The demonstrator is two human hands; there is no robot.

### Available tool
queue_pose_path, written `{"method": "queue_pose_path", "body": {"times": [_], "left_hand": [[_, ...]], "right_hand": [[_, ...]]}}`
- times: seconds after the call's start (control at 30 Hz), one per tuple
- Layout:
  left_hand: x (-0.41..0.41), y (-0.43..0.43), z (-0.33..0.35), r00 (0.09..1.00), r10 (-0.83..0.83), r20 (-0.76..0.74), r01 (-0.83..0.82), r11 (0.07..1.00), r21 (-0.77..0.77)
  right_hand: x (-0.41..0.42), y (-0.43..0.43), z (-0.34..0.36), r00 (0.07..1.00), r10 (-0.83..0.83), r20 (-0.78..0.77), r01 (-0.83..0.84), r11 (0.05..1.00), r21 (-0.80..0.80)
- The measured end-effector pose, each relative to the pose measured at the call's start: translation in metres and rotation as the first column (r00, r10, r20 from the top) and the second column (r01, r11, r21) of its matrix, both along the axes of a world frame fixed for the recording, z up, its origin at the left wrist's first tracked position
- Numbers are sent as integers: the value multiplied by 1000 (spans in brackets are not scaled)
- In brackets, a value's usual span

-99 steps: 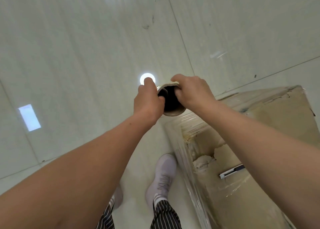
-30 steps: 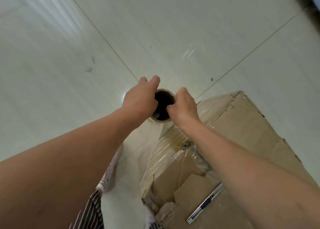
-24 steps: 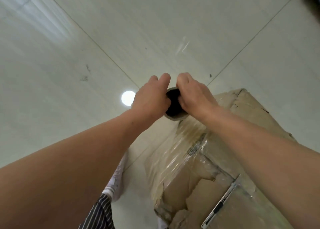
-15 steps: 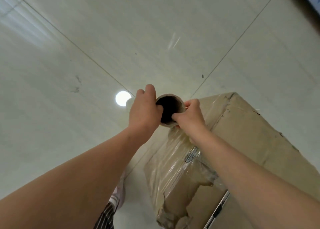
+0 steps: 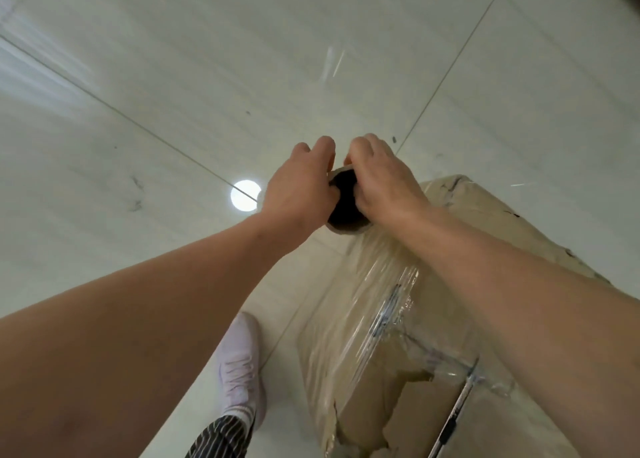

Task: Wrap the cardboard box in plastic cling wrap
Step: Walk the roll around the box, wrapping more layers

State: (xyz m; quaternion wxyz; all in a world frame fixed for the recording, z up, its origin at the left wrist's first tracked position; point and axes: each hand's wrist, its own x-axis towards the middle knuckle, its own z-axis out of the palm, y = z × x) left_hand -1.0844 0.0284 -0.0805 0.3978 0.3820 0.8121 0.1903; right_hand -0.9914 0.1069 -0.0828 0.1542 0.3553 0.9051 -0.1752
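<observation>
Straight ahead, both bare forearms reach out and meet at the roll of cling wrap, held end-on so its dark hollow core faces the camera. The left hand curls its fingers over the left rim, knuckles up. The right hand grips the right rim the same way (the thumbs cannot be made out clearly). Their fingertips nearly touch above the tube. From under the right hand the film runs taut down onto the cardboard box, which stands on the tiled floor just right of a pale shoe. Film covers the box's near corner, where the cardboard is torn. A slim cutter lies on the box top.
</observation>
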Motion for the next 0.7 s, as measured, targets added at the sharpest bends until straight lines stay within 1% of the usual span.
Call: {"method": "queue_pose_path", "body": {"times": [0.03, 0.07, 0.1, 0.13, 0.17, 0.2, 0.23, 0.27, 0.3, 0.33, 0.37, 0.4, 0.43, 0.47, 0.53, 0.6, 0.63, 0.67, 0.7], "left_hand": [[3, 5, 0, 1000, 8, 11, -8, 1000, 8], [6, 8, -1, 1000, 15, 15, -15, 1000, 14], [7, 10, -1, 1000, 21, 13, -21, 1000, 18], [7, 12, -2, 1000, 28, 5, -28, 999, 17], [6, 12, -3, 999, 37, -4, -37, 999, 12], [4, 11, -4, 999, 46, -16, -46, 999, 4], [1, 10, -6, 998, 52, -25, -52, 999, -7], [-1, 8, -6, 998, 49, -32, -50, 999, -19], [-3, 7, -5, 999, 35, -41, -36, 999, -32], [-5, 7, -4, 998, 4, -57, -6, 999, -43], [-7, 7, -3, 996, -40, -81, 36, 998, -50], [-9, 9, -2, 990, -88, -106, 83, 995, -53], [-11, 12, -1, 984, -129, -121, 123, 991, -51], [-13, 15, 0, 981, -150, -123, 146, 988, -45], [-15, 24, 1, 986, -137, -93, 135, 991, -21], [-15, 34, 1, 993, -98, -68, 99, 995, 2], [-13, 38, 1, 995, -85, -57, 86, 996, 9], [-12, 42, -1, 997, -71, -39, 72, 997, 15], [-9, 46, -3, 998, -57, -21, 57, 998, 20]], "right_hand": [[3, 6, -2, 1000, 27, 3, -27, 1000, 5], [6, 9, -5, 1000, 7, -16, -7, 1000, -5], [10, 9, -6, 995, -73, -63, 72, 997, -27], [12, 8, -7, 970, -212, -121, 205, 976, -66], [15, 6, -8, 907, -387, -165, 368, 920, -136], [17, 2, -8, 811, -562, -161, 521, 820, -239], [19, -4, -7, 698, -709, -101, 638, 679, -364], [20, -12, -7, 586, -810, -5, 705, 514, -488], [19, -20, -7, 490, -867, 87, 730, 355, -584], [18, -27, -7, 420, -895, 148, 736, 240, -633], [16, -31, -8, 380, -909, 171, 744, 190, -641], [13, -30, -9, 366, -916, 164, 761, 193, -619], [10, -27, -8, 382, -914, 138, 783, 241, -573], [7, -21, -8, 425, -899, 102, 800, 320, -508], [2, -6, -3, 563, -826, 28, 778, 518, -357], [-1, 8, 2, 717, -696, -35, 675, 707, -213], [-1, 14, 4, 783, -619, -55, 606, 781, -153], [0, 20, 5, 833, -550, -67, 542, 834, -106], [1, 25, 5, 863, -500, -74, 496, 865, -76]]}}
